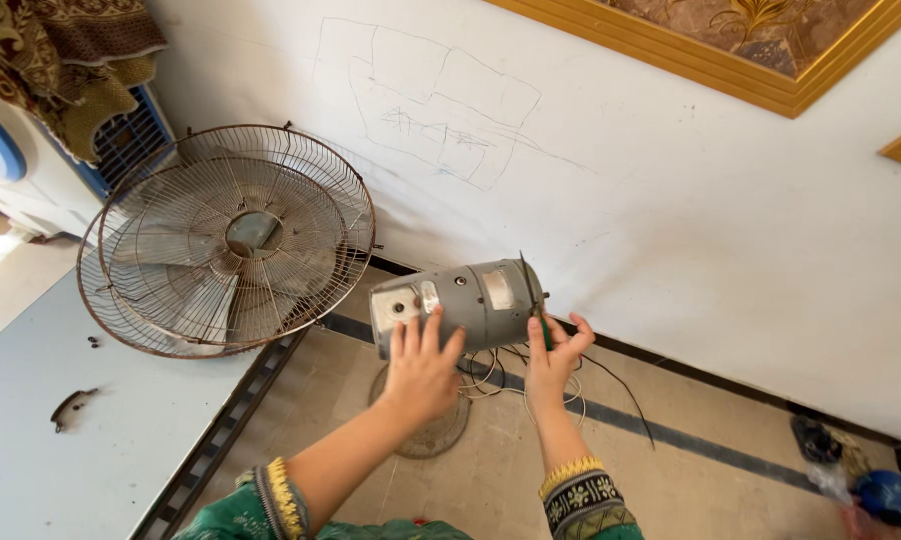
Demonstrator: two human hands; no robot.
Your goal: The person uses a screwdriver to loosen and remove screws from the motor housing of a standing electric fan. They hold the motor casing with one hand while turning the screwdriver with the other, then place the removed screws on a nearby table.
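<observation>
A grey cylindrical fan motor housing (470, 298) is held up in front of the white wall. My left hand (422, 365) cups its underside at the left end, fingers spread. My right hand (555, 360) is at the housing's right end and grips a thin green-handled tool (538, 318) that touches that end. Thin wires (490, 372) hang down from the housing between my hands. A round base (440, 432) lies on the floor below.
A rusty wire fan guard with blades (228, 238) leans on the wall at left, resting on a light grey tabletop (60, 440) with a small dark metal part (72, 405). A patterned cloth (60, 50) hangs top left. A blue object (890, 497) lies at the floor's right edge.
</observation>
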